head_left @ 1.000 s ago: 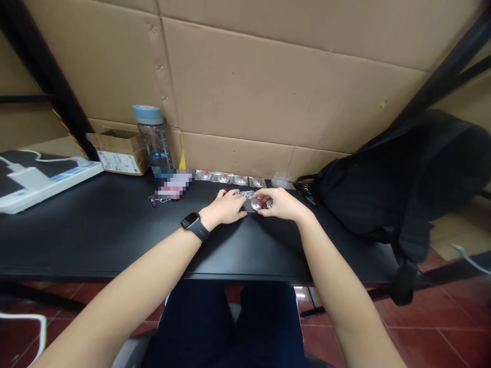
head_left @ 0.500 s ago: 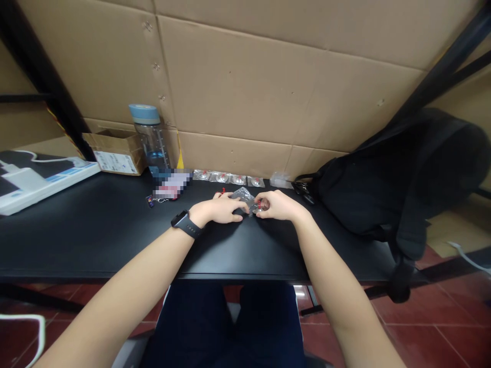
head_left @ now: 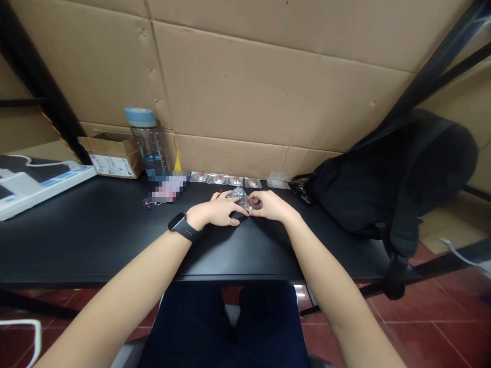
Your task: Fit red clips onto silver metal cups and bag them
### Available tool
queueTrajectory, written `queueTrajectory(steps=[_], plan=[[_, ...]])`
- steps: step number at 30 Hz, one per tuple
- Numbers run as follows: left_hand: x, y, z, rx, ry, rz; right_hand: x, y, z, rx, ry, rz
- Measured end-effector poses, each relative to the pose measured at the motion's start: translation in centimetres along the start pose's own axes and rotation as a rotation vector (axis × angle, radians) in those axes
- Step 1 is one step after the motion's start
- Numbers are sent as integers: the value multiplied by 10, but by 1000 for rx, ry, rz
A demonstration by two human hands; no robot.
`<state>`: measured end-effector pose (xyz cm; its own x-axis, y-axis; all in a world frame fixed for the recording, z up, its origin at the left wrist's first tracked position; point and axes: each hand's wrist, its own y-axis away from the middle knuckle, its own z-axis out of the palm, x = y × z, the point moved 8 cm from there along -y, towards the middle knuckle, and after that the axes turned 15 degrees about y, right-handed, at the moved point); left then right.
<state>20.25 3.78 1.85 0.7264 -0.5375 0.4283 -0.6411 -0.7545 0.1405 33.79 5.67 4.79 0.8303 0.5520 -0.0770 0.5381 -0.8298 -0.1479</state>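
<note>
My left hand (head_left: 223,210), with a black watch on the wrist, lies low over the table with its fingers spread. Its fingertips rest on the edge of a clear plastic bag (head_left: 238,192). My right hand (head_left: 269,205) is curled around a small round item with a red part (head_left: 253,203), at the bag's right side. How far the item is inside the bag cannot be made out. Behind the hands stands a row of several clear packets (head_left: 235,181), each with a round, red-marked item.
A black table (head_left: 115,240) bears a cardboard box (head_left: 115,161), a water bottle (head_left: 148,143), a blurred card (head_left: 169,188) and a white power strip (head_left: 49,187) on the left. Clear plastic (head_left: 277,180) lies behind, and a black backpack (head_left: 368,179) fills the right side.
The view has shifted slightly. The small round item in my right hand has moved against the bag, and my left fingertips have come closer to my right hand.
</note>
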Motion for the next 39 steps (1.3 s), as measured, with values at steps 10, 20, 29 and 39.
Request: queueTrajectory(steps=[10, 20, 29, 39], plan=[[1, -1, -1, 50, -25, 49, -6, 1, 0, 21, -63, -119], [2, -2, 0, 24, 42, 61, -5, -3, -1, 99, 89, 8], [-1, -7, 3, 41, -3, 38, -1, -6, 1, 159, 177, 81], [-2, -2, 3, 4, 30, -2, -2, -20, 10, 235, 307, 176]])
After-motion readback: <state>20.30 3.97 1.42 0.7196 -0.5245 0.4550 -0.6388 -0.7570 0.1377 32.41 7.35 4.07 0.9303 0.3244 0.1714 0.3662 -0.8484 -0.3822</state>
